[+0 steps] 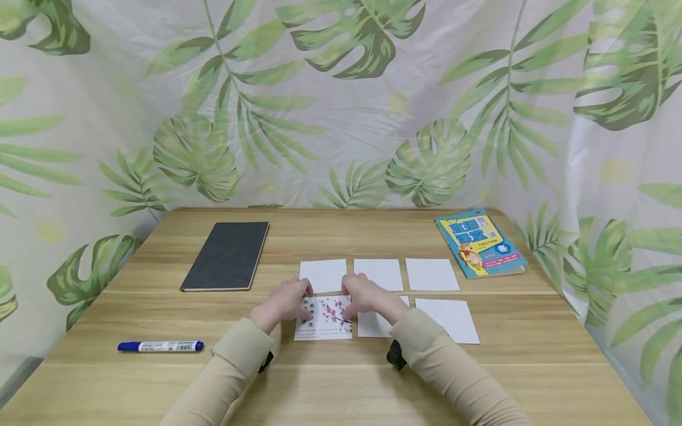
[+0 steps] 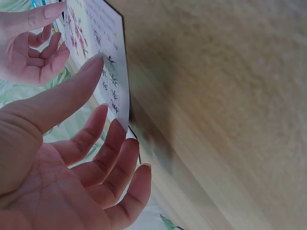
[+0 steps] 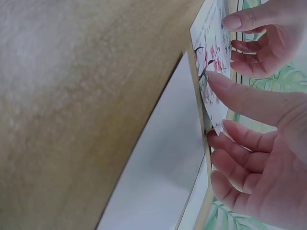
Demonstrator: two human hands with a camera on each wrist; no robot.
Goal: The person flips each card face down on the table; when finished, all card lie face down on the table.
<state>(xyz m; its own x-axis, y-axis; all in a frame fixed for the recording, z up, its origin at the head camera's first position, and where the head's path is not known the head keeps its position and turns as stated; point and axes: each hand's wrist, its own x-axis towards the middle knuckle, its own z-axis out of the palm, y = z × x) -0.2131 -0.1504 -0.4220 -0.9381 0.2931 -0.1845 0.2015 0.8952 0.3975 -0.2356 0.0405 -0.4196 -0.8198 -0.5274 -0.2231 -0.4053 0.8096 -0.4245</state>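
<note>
I see the blossom card (image 1: pixel 323 318) lying face up near the table's (image 1: pixel 341 378) front edge, its long axis running left to right. My left hand (image 1: pixel 282 303) and right hand (image 1: pixel 367 299) pinch its upper corners, blank cards (image 1: pixel 431 274) lying beside it.
</note>
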